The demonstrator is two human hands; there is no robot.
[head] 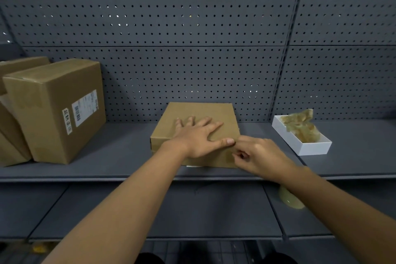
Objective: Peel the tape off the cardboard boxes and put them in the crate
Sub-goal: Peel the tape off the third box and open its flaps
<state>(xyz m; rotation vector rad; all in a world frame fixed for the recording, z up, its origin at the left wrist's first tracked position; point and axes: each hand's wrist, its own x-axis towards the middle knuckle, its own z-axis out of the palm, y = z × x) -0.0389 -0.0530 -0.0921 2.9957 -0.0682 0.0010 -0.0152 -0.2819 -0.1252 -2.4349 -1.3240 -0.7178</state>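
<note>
The flat cardboard box (197, 133) lies mid-shelf, left of the white crate (302, 137) — left hand (197, 137) pressing flat on its lid, right hand (257, 154) pinching at its near right corner, presumably a tape end — crate on the right hand's side.

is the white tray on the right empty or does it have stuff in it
Not empty. The white tray holds a crumpled wad of peeled tape that rises above its rim.
</note>
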